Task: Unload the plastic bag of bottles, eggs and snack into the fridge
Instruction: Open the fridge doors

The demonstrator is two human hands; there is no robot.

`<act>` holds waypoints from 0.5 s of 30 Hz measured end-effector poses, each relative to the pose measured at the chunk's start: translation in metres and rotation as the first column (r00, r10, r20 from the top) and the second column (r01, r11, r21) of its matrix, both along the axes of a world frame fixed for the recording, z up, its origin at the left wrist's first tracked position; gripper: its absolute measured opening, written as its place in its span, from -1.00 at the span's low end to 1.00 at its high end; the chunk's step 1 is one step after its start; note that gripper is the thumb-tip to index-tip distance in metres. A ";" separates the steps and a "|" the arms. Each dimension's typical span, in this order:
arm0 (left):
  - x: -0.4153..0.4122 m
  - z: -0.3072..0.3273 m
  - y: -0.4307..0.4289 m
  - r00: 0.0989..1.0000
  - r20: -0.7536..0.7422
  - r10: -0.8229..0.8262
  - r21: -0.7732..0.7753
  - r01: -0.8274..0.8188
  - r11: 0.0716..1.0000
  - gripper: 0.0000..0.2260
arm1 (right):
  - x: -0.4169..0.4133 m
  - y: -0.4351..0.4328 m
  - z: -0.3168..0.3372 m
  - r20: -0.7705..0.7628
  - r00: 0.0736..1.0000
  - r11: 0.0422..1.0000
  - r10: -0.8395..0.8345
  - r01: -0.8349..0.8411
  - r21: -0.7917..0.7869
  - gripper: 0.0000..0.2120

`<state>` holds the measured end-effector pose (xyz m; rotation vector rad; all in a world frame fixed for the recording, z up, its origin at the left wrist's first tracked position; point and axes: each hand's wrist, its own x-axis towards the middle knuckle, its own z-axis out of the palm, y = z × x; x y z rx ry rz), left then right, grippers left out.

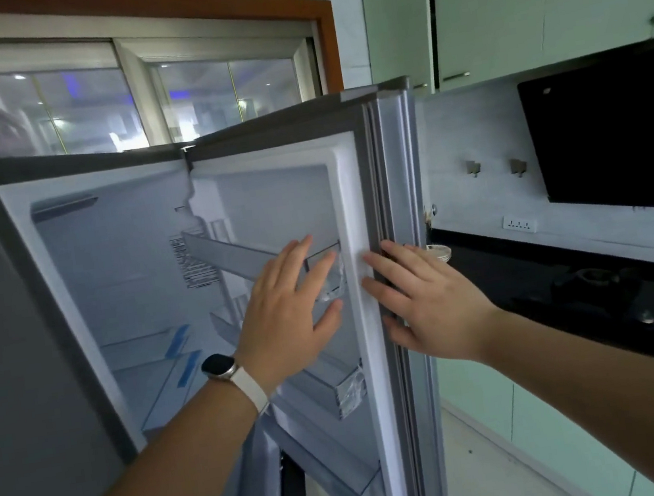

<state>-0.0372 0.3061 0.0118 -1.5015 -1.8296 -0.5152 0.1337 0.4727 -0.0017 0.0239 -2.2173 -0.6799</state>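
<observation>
The grey fridge [16, 330] stands in front of me with its upper door [352, 202] swung open to the right. My left hand [284, 316], a watch on its wrist, lies flat with spread fingers on the door's inner side, over a clear door shelf [235, 255]. My right hand [428, 301] rests open against the door's outer edge and white seal. Neither hand holds anything. Inside the fridge, glass shelves [147, 350] with blue tape look bare. The plastic bag, bottles, eggs and snack are out of view.
A black counter [549, 272] with a hob runs along the right, a dark range hood [614, 135] above it and pale green cabinets [526, 417] below. A stack of plates [440, 251] sits just behind the door edge. A window is behind the fridge.
</observation>
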 end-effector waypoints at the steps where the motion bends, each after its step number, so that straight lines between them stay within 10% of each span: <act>1: 0.003 0.000 0.005 1.000 0.019 0.003 0.013 -0.003 1.000 -0.47 | -0.001 0.005 -0.001 -0.005 1.000 1.000 -0.003 0.003 -0.012 -0.56; 15: 0.024 0.007 0.060 0.989 0.099 0.111 0.067 -0.118 0.991 -0.49 | 0.004 0.056 -0.010 0.011 0.996 0.993 -0.085 0.085 -0.086 -0.47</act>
